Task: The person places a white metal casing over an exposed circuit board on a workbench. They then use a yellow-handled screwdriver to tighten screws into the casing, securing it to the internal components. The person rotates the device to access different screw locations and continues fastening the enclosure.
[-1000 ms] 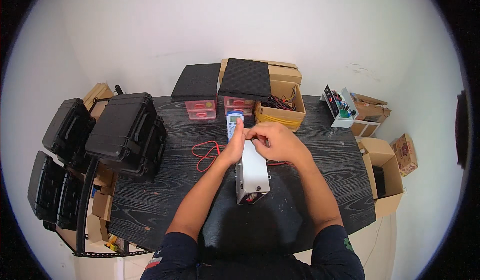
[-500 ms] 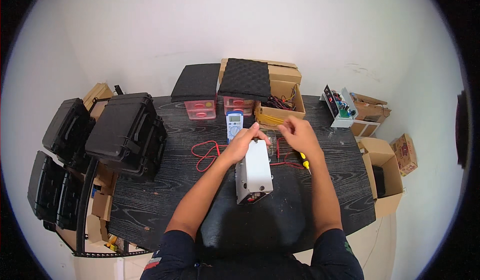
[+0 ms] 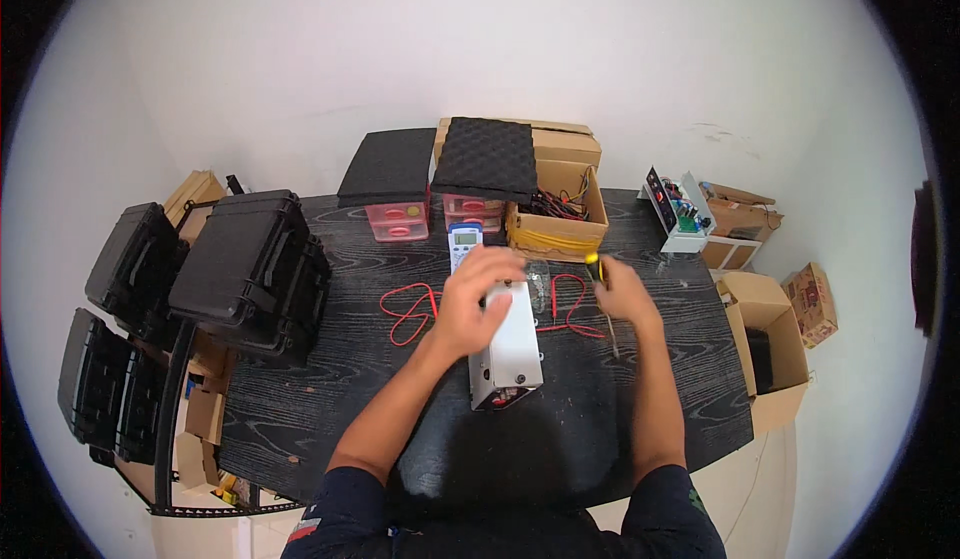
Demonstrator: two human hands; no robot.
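Observation:
A white metal box [image 3: 515, 336] with screws at its near end stands on the table in front of me. My left hand [image 3: 476, 304] is lifted over its far left part, thumb and fingers apart, slightly blurred and holding nothing. To the right of the box, my right hand [image 3: 627, 294] is closed round a screwdriver [image 3: 597, 265] with a yellow and black handle. Its thin shaft points down toward the table. Behind my left hand is a blue and white multimeter [image 3: 464, 239], partly covered. Red test leads [image 3: 404, 311] lie on both sides of the box.
Pink drawer units [image 3: 400, 221] under black foam stand at the back, beside a cardboard box [image 3: 560, 234] of cables. An opened device with a green circuit board [image 3: 685, 217] sits back right. Black hard cases [image 3: 240, 259] are at the left; an open carton [image 3: 765, 359] is at the right.
My right hand has picked up the screwdriver from the table. The left hand has let go of the white box's far end and risen with its fingers spread.

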